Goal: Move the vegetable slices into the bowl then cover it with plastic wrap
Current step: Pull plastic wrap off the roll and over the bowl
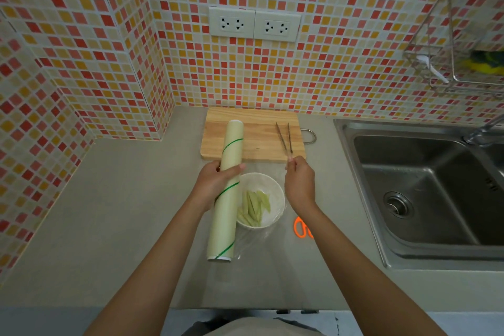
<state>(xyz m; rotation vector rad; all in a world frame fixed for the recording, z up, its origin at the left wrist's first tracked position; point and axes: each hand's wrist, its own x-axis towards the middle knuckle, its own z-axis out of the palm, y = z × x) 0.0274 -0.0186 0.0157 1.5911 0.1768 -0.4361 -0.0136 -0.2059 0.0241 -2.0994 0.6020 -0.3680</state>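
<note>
Two hands work over the grey desk [122, 213]. The left hand [215, 183] grips the roll of plastic wrap [227, 188] around its middle, fingers curled over it; the roll lies just left of the white bowl [275, 196], touching its rim. The right hand [298, 185] pinches the edge of the clear sheet [253, 243] pulled across the bowl, fingertips closed at the far right corner. Pale green vegetable slices [253, 207] lie inside the bowl, between the hands. Beyond them sits a wooden cutting board [259, 133] bearing metal tongs [285, 139]. Orange scissors [301, 228] lie right of the bowl, partly behind the right forearm.
</note>
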